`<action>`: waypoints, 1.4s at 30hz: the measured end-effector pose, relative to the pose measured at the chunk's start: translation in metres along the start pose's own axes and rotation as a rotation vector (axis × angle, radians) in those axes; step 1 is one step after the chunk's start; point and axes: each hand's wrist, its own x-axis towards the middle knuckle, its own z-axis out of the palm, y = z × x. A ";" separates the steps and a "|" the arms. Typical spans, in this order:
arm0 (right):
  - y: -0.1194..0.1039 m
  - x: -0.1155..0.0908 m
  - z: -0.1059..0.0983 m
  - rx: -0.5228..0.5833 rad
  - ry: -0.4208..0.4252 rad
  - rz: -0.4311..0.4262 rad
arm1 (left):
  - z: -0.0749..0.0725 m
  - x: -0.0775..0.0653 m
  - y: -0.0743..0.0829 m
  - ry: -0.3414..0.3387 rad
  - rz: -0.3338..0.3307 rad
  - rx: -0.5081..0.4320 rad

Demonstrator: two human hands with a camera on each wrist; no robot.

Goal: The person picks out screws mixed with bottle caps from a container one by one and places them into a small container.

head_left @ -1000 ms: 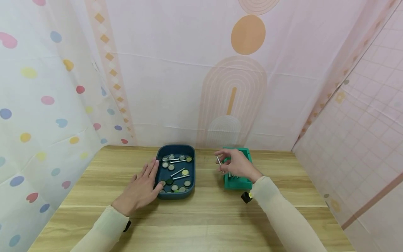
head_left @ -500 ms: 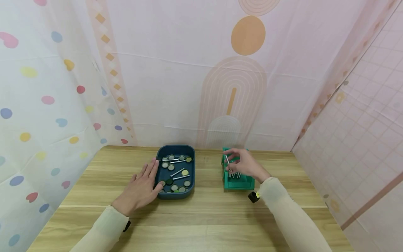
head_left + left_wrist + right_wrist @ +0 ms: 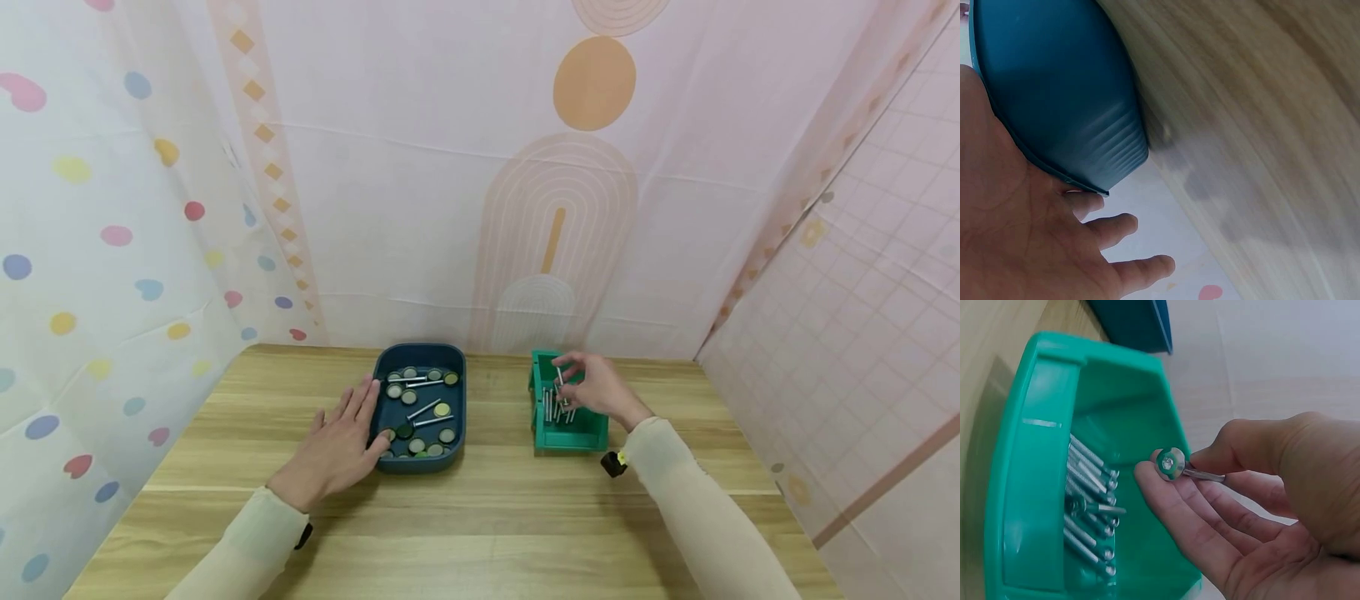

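On the left, my left hand (image 3: 333, 454) lies along the side of a dark blue tray (image 3: 457, 358), its fingers straight and its thumb over the rim. Several metal bolts (image 3: 433, 422) and small round caps (image 3: 416, 447) lie in that tray. Over a green bin (image 3: 573, 440), my right hand (image 3: 603, 390) pinches a silver bolt (image 3: 1170, 464) between thumb and fingers. The right wrist view shows the bolt's wide, flat head with a socket in it. Below it, several similar bolts (image 3: 1088, 469) lie inside the bin.
Both containers stand on a wood-grain table (image 3: 487, 533), with a strip of tabletop between them. Patterned cloth (image 3: 420, 208) hangs right behind the table's back edge and along both sides. Each wrist carries a small black device (image 3: 613, 463).
My right hand has moved to the right, from the bin's left edge to over its inside, with the bolt held throughout. My left hand has stayed at the tray.
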 end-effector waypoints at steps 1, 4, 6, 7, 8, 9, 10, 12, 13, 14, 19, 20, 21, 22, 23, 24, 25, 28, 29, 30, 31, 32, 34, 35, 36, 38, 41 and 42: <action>0.001 0.001 -0.001 -0.018 0.004 0.003 | 0.000 0.000 0.000 0.000 0.000 0.000; 0.002 0.003 -0.004 -0.096 0.016 0.004 | 0.001 0.001 0.000 -0.001 0.000 -0.004; 0.003 0.004 -0.006 -0.154 0.016 0.002 | 0.001 0.001 0.000 -0.003 0.000 -0.008; 0.003 0.005 -0.007 -0.177 0.013 0.001 | 0.001 0.001 0.000 -0.003 0.000 -0.008; 0.003 0.007 -0.008 -0.197 0.011 0.004 | 0.001 0.000 0.000 -0.003 0.000 -0.009; 0.003 0.008 -0.009 -0.213 0.006 0.009 | 0.001 0.000 0.000 -0.004 0.000 -0.010; 0.003 0.010 -0.010 -0.223 -0.002 0.014 | 0.000 0.000 0.000 -0.004 -0.001 -0.011; 0.002 0.012 -0.011 -0.237 -0.017 0.028 | 0.000 0.000 0.001 -0.005 -0.001 -0.012; 0.002 0.013 -0.012 -0.241 -0.023 0.037 | 0.000 0.000 0.001 -0.005 0.000 -0.012; 0.001 0.014 -0.012 -0.248 -0.029 0.048 | 0.000 0.000 0.001 -0.005 0.000 -0.014; -0.003 0.018 -0.012 -0.290 -0.050 0.082 | -0.001 0.000 0.001 -0.003 0.001 -0.013; -0.003 0.019 -0.011 -0.305 -0.052 0.086 | -0.001 0.000 0.001 -0.003 0.001 -0.013; -0.004 0.020 -0.011 -0.326 -0.055 0.084 | -0.001 0.000 0.001 -0.002 0.001 -0.013; -0.005 0.020 -0.010 -0.346 -0.059 0.083 | -0.001 0.000 0.001 -0.002 0.001 -0.013; -0.005 0.021 -0.010 -0.368 -0.060 0.081 | -0.001 0.000 0.001 -0.002 0.001 -0.013; -0.006 0.022 -0.010 -0.388 -0.062 0.079 | 0.000 0.000 0.000 -0.001 0.002 -0.013; -0.006 0.023 -0.009 -0.409 -0.067 0.073 | 0.000 0.000 0.000 -0.001 0.002 -0.014; -0.007 0.026 -0.007 -0.463 -0.080 0.063 | 0.000 0.001 0.000 0.000 0.003 -0.012; -0.007 0.027 -0.006 -0.476 -0.083 0.060 | 0.000 0.001 0.000 0.000 0.003 -0.011; -0.007 0.029 -0.005 -0.492 -0.090 0.055 | 0.000 0.001 0.000 0.000 0.003 -0.011; -0.007 0.030 -0.004 -0.509 -0.096 0.054 | 0.000 0.001 0.000 -0.001 0.003 -0.010; -0.007 0.032 -0.004 -0.527 -0.100 0.053 | 0.000 0.001 0.000 -0.001 0.003 -0.009; -0.006 0.034 -0.001 -0.544 -0.105 0.060 | 0.000 0.001 0.000 -0.002 0.003 -0.008; -0.006 0.035 0.000 -0.554 -0.107 0.063 | 0.000 0.001 0.000 -0.003 0.003 -0.009; -0.005 0.036 0.001 -0.563 -0.108 0.066 | -0.001 0.001 0.000 -0.003 0.003 -0.008; -0.005 0.037 0.003 -0.571 -0.103 0.083 | -0.001 0.000 0.001 -0.005 0.003 -0.007; -0.005 0.038 0.006 -0.592 -0.097 0.106 | -0.002 0.000 0.001 -0.008 0.001 -0.008; -0.005 0.038 0.007 -0.599 -0.095 0.116 | -0.002 0.000 0.001 -0.009 0.001 -0.007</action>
